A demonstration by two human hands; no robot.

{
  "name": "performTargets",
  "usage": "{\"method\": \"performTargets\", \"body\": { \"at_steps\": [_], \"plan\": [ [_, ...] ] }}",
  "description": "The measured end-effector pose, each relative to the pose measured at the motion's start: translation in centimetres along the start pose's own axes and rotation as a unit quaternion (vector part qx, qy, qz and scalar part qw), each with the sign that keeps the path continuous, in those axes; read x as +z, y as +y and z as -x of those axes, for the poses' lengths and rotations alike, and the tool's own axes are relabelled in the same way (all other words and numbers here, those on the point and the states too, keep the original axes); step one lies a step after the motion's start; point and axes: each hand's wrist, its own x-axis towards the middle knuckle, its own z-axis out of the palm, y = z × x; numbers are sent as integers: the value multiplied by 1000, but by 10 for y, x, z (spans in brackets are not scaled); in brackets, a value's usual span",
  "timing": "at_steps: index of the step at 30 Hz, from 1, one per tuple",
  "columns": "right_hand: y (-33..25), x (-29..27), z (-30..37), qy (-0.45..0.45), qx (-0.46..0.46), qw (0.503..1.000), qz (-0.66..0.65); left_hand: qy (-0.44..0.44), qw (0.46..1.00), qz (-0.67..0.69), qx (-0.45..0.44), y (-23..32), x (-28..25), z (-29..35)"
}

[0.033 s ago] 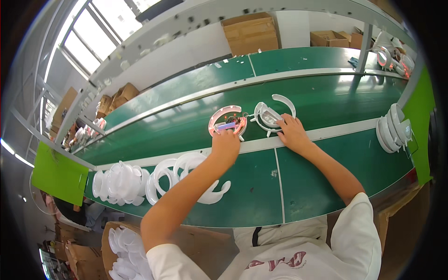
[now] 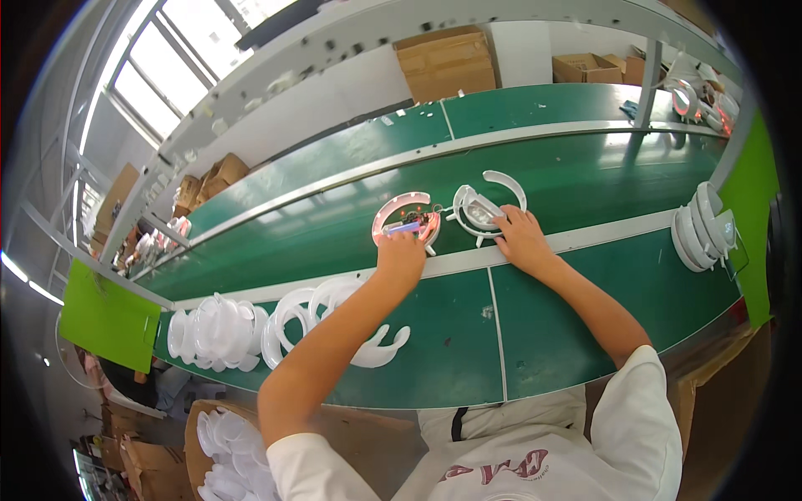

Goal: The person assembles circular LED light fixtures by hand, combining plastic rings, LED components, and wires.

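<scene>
My left hand (image 2: 401, 255) rests at the near edge of a horseshoe-shaped part that glows pink (image 2: 401, 210), fingers on a small board inside it. My right hand (image 2: 522, 238) holds the edge of a white round part with a clear middle (image 2: 472, 209) just to the right. A loose white C-shaped shell (image 2: 508, 184) lies behind that part. All of these sit on the green belt (image 2: 585, 179) near its white rail.
Stacks of white horseshoe shells (image 2: 217, 330) stand at the left, and one single shell (image 2: 380, 349) lies near my left forearm. Another stack (image 2: 700, 230) is at the right. A carton of white shells (image 2: 219, 451) sits low left. Cardboard boxes (image 2: 447, 60) line the back.
</scene>
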Motion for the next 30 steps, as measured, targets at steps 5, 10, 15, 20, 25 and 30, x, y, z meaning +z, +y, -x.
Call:
{"method": "performTargets", "body": {
  "at_steps": [5, 10, 15, 20, 25, 30],
  "plan": [
    [18, -7, 12, 15, 21, 999, -39, -4, 1000, 0, 10, -1, 29, -37],
    [29, -68, 42, 53, 31, 997, -47, -3, 999, 28, 24, 34, -21, -29],
    [1, -145, 92, 31, 25, 998, -48, 118, 989, 45, 80, 99, -56, 50],
    [-7, -180, 177, -53, 137, 989, -22, 70, 984, 104, 129, 187, -76, 110],
    [-31, -181, 181, -93, 136, 982, 91, 144, 964, 201, 97, 187, -78, 128],
    [-52, -190, 176, -15, 134, 990, 31, 276, 831, 286, -390, 113, -81, 152]
  ]
}}
